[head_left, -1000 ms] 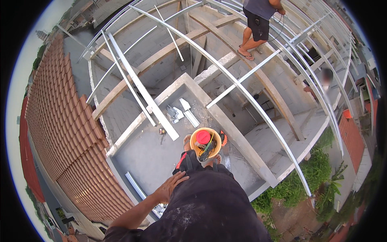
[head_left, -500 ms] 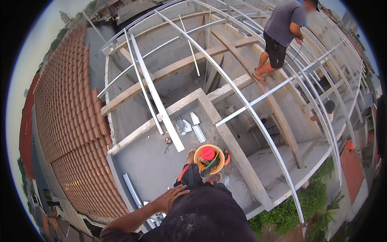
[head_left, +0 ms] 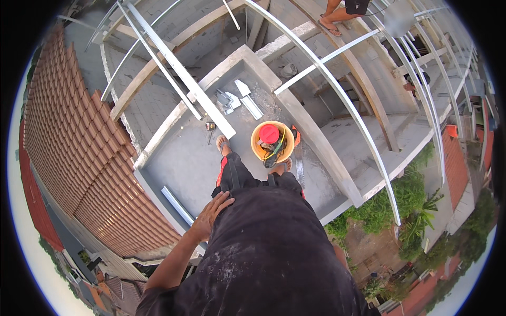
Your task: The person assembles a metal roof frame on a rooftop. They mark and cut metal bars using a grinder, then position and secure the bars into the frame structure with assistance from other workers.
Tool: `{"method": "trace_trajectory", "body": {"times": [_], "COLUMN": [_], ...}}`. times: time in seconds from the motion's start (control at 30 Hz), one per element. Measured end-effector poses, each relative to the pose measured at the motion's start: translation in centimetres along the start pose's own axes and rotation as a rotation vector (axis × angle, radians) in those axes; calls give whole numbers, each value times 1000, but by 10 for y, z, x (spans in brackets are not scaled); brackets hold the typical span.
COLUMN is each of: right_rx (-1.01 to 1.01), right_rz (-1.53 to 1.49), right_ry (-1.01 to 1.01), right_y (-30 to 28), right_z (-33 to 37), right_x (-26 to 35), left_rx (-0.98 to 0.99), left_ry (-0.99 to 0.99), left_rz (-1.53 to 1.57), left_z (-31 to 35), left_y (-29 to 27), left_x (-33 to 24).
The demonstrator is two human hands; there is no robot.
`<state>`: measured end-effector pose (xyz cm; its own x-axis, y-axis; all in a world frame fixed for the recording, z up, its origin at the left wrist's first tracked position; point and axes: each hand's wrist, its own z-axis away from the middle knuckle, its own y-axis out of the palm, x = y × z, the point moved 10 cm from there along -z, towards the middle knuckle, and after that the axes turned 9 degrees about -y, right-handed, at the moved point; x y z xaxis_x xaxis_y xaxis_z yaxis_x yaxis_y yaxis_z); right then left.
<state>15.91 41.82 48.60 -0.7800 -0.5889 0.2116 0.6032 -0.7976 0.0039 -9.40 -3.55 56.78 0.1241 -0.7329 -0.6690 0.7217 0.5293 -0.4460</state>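
My left hand (head_left: 211, 214) lies flat on the dark trousers at my left hip, fingers stretched out, with nothing in it. The right hand does not show; only a sliver of skin appears past the right side of my dark shirt. Between my feet stands a yellow bucket (head_left: 256, 151) holding a red round container (head_left: 269, 134) and a green-and-black corded tool (head_left: 274, 152). An orange object (head_left: 296, 136) sits against its right side. Left of the bucket, a long silver metal channel (head_left: 213, 115) reaches over the slab. A small tape measure (head_left: 210, 126) lies beside it.
Short metal offcuts (head_left: 252, 107) lie on the grey slab (head_left: 184, 163). A raised concrete edge (head_left: 321, 142) bounds it, with a drop beyond. Curved metal frames (head_left: 342, 100) cross on the right. A co-worker's legs (head_left: 333, 16) stand on a beam. Roof tiles (head_left: 89, 142) slope leftward.
My view has tilted downward, so the slab and bucket sit higher in the picture and more of my shirt shows. My left hand stays on the hip. The co-worker's upper body has left the view.
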Motion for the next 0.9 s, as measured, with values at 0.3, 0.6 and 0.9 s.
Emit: {"method": "trace_trajectory", "body": {"times": [0.3, 0.6, 0.9], "right_rx": [38, 167, 259], "right_rz": [80, 257, 271], "right_ry": [29, -52, -157], "right_y": [81, 147, 174], "right_z": [-24, -44, -68], "right_x": [133, 251, 324], "left_rx": [13, 3, -53], "left_ry": [-14, 17, 38], "left_rz": [-14, 304, 254], "left_z": [43, 63, 45], "left_y": [-111, -170, -173], "left_x": [126, 211, 280]}}
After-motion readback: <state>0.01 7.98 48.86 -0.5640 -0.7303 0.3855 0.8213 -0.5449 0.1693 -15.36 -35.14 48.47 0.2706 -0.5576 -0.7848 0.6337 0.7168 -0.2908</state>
